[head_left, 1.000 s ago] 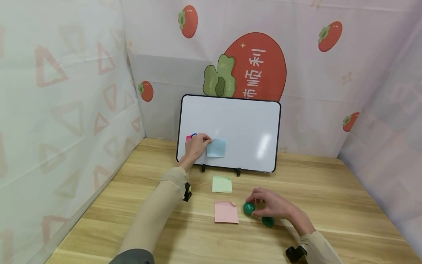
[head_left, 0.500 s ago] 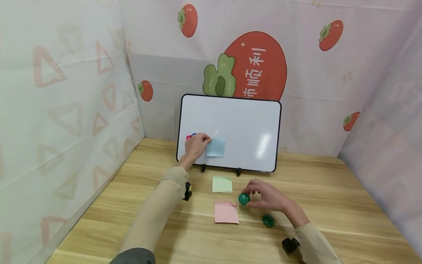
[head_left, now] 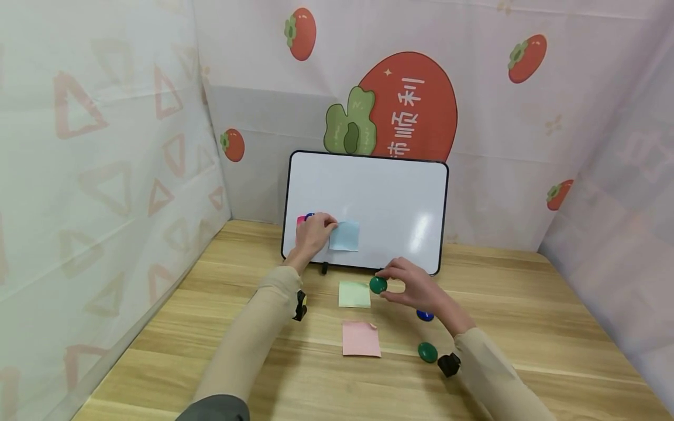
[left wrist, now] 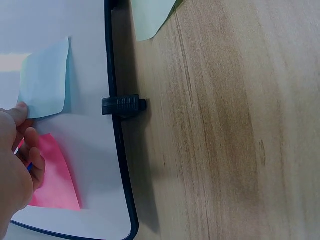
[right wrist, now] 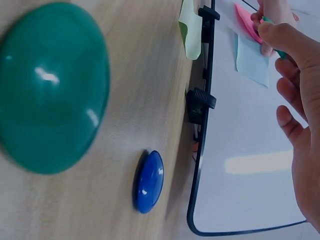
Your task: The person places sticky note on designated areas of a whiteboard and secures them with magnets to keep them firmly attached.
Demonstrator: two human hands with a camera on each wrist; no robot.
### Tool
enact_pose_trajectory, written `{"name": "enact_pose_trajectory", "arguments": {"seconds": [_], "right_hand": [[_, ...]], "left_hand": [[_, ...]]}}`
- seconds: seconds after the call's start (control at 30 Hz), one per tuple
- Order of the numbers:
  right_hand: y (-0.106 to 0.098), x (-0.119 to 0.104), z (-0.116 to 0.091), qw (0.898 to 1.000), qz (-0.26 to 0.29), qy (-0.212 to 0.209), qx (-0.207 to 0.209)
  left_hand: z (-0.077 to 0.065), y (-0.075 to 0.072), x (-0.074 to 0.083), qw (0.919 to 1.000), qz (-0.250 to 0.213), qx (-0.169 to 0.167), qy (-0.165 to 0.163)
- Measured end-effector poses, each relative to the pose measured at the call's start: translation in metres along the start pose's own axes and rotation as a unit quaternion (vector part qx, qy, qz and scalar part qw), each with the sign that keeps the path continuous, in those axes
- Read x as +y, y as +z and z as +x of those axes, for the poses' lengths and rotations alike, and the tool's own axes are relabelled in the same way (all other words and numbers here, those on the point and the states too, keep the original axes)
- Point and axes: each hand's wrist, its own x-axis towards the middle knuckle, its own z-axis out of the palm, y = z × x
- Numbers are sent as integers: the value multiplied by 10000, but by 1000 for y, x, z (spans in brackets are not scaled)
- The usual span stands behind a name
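Observation:
My left hand (head_left: 313, 233) is at the lower left of the whiteboard (head_left: 392, 202), pinching a light blue sticky note (head_left: 345, 236) by its upper left corner, flat over the board. Beneath that hand, a bright pink sticky note (left wrist: 59, 177) is on the board with a blue magnet (head_left: 310, 216) at its top, mostly hidden by the fingers. My right hand (head_left: 418, 289) pinches a round green magnet (head_left: 378, 285) between thumb and fingers, in front of the board's lower edge and right of the pale green sticky note (head_left: 354, 294).
A pale pink sticky note (head_left: 360, 338) lies on the wooden table (head_left: 253, 245) nearer the person. Right of it lie another green magnet (head_left: 427, 352) and a blue magnet (head_left: 425, 316), partly behind the right forearm. Black clip feet (left wrist: 122, 105) hold up the board.
My right hand has lifted the green magnet from beside the pale pink note and carried it forward and left towards the board. My left hand stays on the light blue note.

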Motion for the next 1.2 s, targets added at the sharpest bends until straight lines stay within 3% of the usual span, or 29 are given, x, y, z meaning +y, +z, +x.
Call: {"name": "enact_pose_trajectory", "arguments": {"seconds": [0.2, 0.57, 1.0, 1.2], "right_hand": [[3, 6, 13, 9995, -221, -101, 213], [9, 17, 34, 9986, -366, 192, 330], [20, 26, 68, 9909, -984, -290, 868], [25, 29, 79, 9888, -1201, -200, 860]], "left_hand": [[2, 0, 0, 9999, 89, -68, 63], [3, 0, 1, 9996, 249, -77, 99], [2, 0, 4, 9986, 511, -63, 133], [4, 0, 4, 9979, 629, -40, 171]]}}
